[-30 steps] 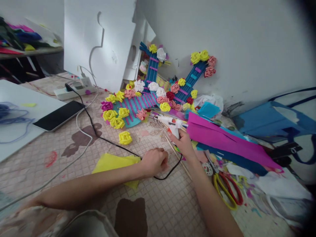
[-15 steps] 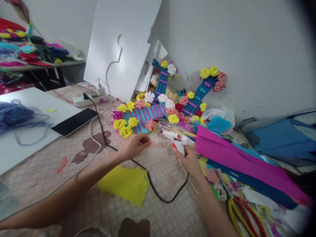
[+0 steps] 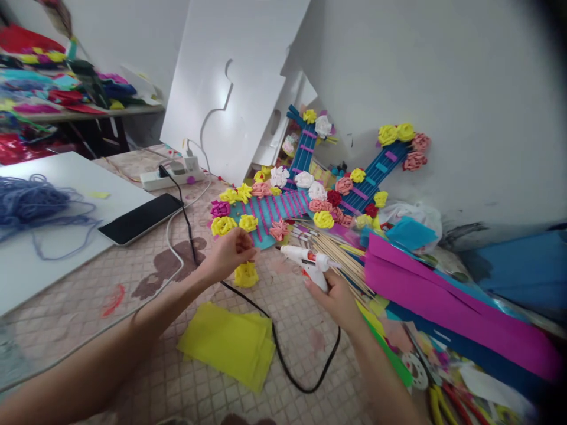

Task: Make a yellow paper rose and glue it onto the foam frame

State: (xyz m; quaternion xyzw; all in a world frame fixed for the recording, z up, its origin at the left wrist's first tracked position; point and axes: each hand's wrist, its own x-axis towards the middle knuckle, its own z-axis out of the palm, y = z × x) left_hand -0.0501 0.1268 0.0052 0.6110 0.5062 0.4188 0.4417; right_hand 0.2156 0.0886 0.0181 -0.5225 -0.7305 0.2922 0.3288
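Observation:
My right hand is wrapped round the handle of a white hot glue gun, whose nozzle points left. My left hand has its fingers pinched together; what is between them, if anything, is hidden. Just below those fingers is a yellow paper flower; whether they touch it I cannot tell. Behind the left hand lies a blue guitar-shaped piece with purple strips, edged with yellow, pink, white and magenta flowers. A stack of yellow crepe paper lies nearer me.
A black cable loops across the table. Wooden sticks and magenta paper lie right, with pliers nearer me. A phone, power strip and blue yarn are left. White boards lean at the back.
My left hand has drawn back left, away from the glue gun, and a yellow flower now shows beneath it. The glue gun has shifted slightly left relative to the table. The view has turned a little left.

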